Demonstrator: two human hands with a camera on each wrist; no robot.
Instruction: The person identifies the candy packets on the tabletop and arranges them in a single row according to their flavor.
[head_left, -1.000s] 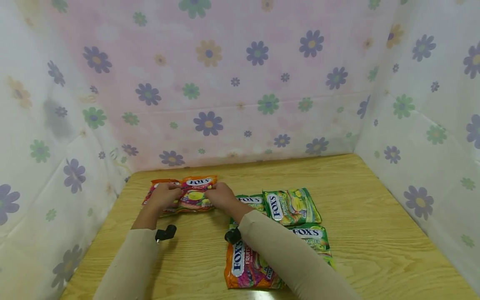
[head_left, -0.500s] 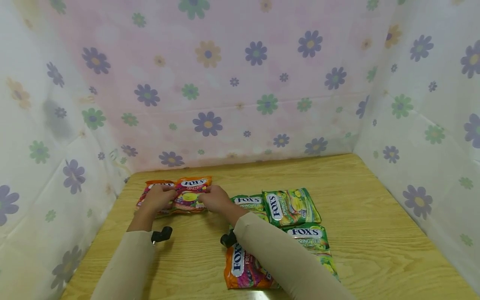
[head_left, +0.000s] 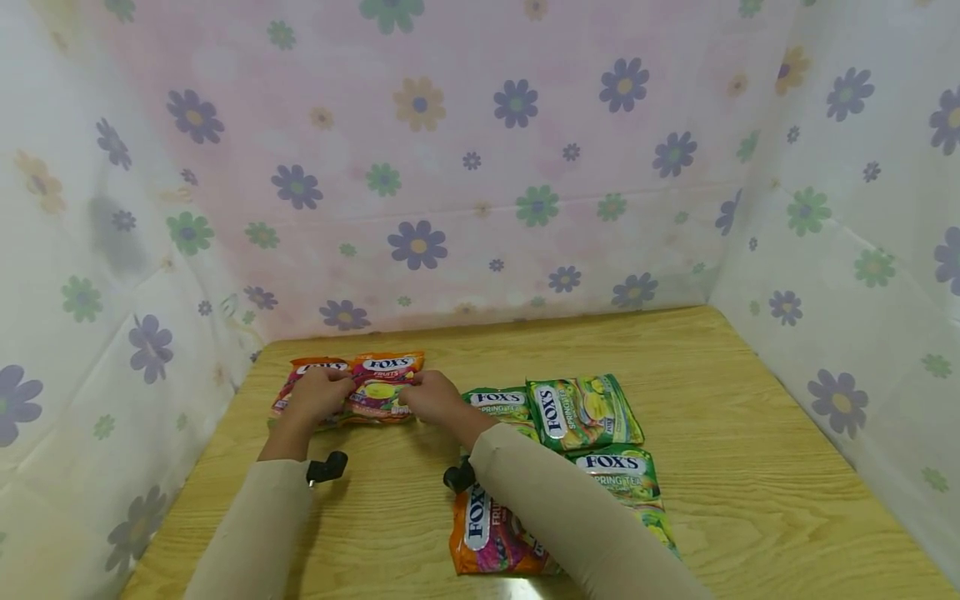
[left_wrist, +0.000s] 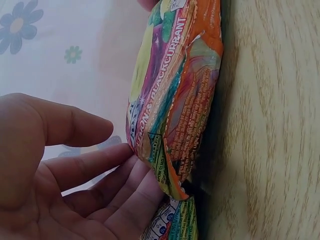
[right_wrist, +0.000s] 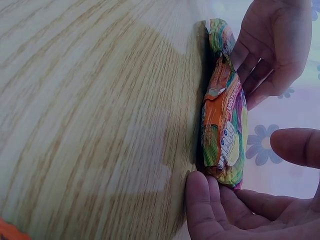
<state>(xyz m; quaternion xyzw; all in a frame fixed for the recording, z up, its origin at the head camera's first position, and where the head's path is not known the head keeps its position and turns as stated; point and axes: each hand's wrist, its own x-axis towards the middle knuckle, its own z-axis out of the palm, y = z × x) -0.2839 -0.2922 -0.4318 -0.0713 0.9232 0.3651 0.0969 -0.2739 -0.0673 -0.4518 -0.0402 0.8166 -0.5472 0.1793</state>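
Two orange-and-purple FOX'S fruits candy bags lie side by side at the far left of the table in the head view. My left hand is over the left candy bag, partly hiding it. Its fingertips touch the near end of the right candy bag, and its thumb stays off the wrapper in the left wrist view. Against that bag's right edge my right hand lays its extended fingers; the thumb is apart from the bag in the right wrist view.
Green FOX'S spring tea bags lie right of my right hand. Nearer me is another orange fruits bag, partly under my right forearm. Flower-print cloth walls the wooden table at the back and sides.
Both hands and the two fruits bags have shifted slightly left since a second ago. Over the last half second they hardly move.
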